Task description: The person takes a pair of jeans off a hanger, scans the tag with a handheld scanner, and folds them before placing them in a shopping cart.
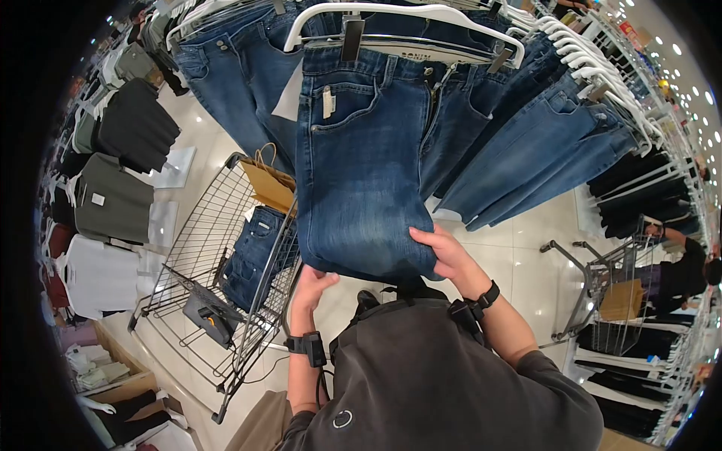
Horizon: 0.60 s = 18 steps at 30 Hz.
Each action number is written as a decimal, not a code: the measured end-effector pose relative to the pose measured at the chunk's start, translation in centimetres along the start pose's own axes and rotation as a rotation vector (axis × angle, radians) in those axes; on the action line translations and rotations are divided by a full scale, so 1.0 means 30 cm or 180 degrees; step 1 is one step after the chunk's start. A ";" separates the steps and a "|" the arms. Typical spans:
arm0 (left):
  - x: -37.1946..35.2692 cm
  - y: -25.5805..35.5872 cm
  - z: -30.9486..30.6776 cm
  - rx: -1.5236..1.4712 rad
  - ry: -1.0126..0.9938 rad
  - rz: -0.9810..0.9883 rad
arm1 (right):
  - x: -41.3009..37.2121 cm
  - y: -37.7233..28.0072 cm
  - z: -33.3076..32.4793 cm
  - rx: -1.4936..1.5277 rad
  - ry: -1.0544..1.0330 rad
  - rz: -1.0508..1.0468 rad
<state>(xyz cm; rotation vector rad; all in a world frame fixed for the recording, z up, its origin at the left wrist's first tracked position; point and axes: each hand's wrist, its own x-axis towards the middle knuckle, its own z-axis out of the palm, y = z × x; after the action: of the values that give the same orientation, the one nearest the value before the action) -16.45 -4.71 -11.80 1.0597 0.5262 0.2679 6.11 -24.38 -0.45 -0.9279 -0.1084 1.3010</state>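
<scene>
A pair of dark blue jeans (361, 150) hangs folded from a white clip hanger (406, 22). The right hand (444, 252) grips the lower folded edge, fingers spread across the denim. The left hand (312, 286) holds the fold from beneath. Just left of the left hand stands a wire cart (203, 263) with folded jeans (252, 252) and a brown paper bag (269, 184) inside. Above the right hand hang more jeans (541, 150).

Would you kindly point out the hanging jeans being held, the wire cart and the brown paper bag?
hanging jeans (361, 173): head view, front of the thigh.
wire cart (197, 225): head view, its mesh side wall.
brown paper bag (269, 186): head view, its flat side.
</scene>
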 end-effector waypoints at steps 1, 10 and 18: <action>-0.015 0.000 0.029 0.0061 -0.0171 0.0134 | 0.001 -0.005 0.010 0.0070 -0.0116 -0.0026; -0.029 -0.054 0.111 0.1288 -0.0072 -0.0314 | 0.029 -0.051 0.066 0.0719 -0.0683 -0.0169; -0.068 0.008 0.167 0.0534 -0.0461 -0.0318 | 0.114 -0.059 -0.016 0.0231 -0.0674 -0.0548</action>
<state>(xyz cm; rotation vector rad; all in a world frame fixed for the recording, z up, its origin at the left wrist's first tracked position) -15.51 -9.32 -9.09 1.2017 0.4752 0.0587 8.81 -21.68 -1.06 -0.7014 -0.2977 1.2315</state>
